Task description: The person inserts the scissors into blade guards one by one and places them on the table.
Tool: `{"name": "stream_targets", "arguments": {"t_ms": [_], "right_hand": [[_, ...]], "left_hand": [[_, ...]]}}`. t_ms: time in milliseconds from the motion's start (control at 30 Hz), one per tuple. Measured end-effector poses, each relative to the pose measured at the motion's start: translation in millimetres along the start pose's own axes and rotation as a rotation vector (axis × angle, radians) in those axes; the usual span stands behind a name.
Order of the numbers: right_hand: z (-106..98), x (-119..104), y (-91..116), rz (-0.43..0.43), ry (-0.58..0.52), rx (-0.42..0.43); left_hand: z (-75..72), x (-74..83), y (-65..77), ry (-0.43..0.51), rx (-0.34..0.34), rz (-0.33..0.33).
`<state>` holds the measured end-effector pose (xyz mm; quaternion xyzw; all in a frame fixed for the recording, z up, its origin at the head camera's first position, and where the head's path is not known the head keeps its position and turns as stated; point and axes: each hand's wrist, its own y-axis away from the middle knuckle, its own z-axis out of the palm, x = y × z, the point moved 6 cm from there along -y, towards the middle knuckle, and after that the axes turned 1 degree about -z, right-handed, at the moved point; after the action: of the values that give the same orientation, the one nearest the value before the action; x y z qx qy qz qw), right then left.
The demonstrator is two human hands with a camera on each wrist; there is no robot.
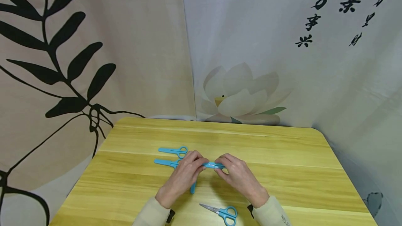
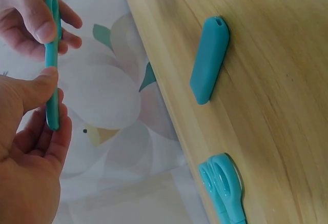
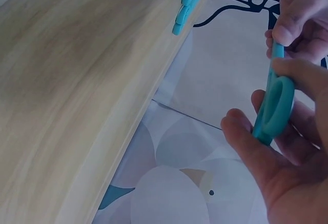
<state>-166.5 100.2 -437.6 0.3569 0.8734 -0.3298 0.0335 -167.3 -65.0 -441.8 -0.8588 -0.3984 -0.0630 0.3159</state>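
Note:
Between the hands, above the table, is a pair of blue scissors (image 3: 277,108), its blade end inside a blue blade cover (image 2: 52,108). My left hand (image 1: 186,170) pinches the cover between thumb and fingers. My right hand (image 1: 240,175) grips the handle, with one finger loop facing the right wrist camera. Below the left hand lies a loose blue blade cover (image 2: 210,60), partly hidden in the head view. Nearer the front edge, bare-bladed scissors (image 1: 221,213) with blue handles lie flat, blades pointing left.
Two covered blue scissors lie on the table left of the hands: a farther pair (image 1: 171,150) and a nearer pair (image 1: 166,163), whose handle is partly behind the left hand. The wooden table (image 1: 298,170) has a hanging printed cloth (image 1: 150,44) behind it.

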Motion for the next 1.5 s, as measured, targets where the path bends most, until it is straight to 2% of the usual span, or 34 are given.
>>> {"name": "stream_targets", "arguments": {"t_ms": [1200, 1500], "right_hand": [[5.6, -1.6, 0.1, 0.029, 0.012, -0.029], [8.8, -2.0, 0.4, 0.031, 0.013, -0.026]], "left_hand": [[1.0, -1.0, 4.1, -0.005, -0.008, -0.004], [2.4, -2.6, 4.5, -0.018, -0.043, -0.017]]}}
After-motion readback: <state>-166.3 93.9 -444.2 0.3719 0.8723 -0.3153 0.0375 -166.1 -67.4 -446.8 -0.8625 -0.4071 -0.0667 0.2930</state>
